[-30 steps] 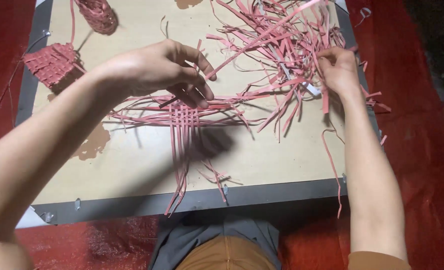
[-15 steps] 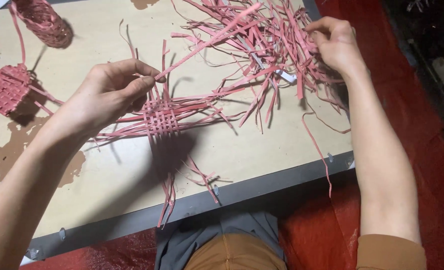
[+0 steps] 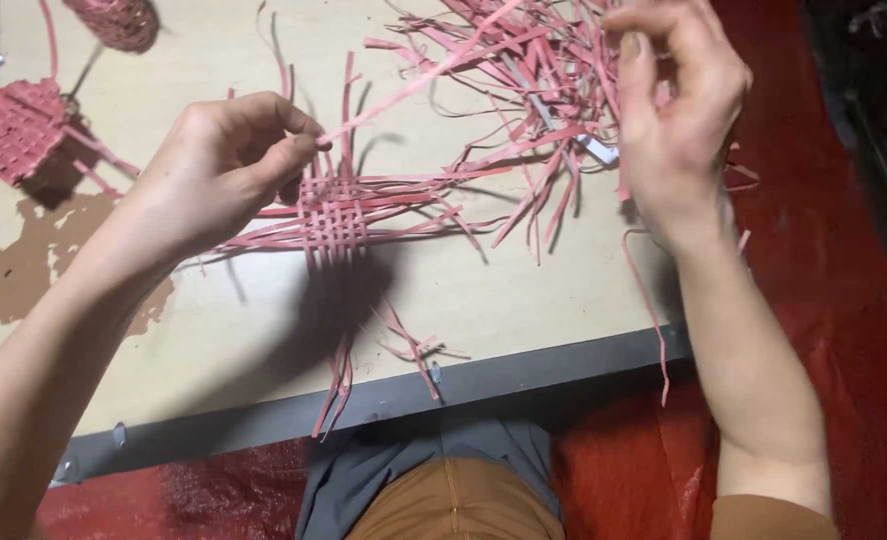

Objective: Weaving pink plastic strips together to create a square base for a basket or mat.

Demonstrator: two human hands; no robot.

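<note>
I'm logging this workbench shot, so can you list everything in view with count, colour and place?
woven mat: one, pink, small square weave with loose ends, mid-board beside the left hand.
long strip: one, pink, running from the left hand's fingers up toward the pile.
pile of loose strips: many, pink, tangled at the board's upper right.
flat woven piece: one, darker red, at the left edge.
round woven piece: one, darker red, top left, partly cut off.
board: one, tan with a grey edge and a brown patch at left.
sheet: red, under and around the board.
left hand: pinching the long strip above the mat.
right hand: raised at the pile, fingers among the strips.
</note>
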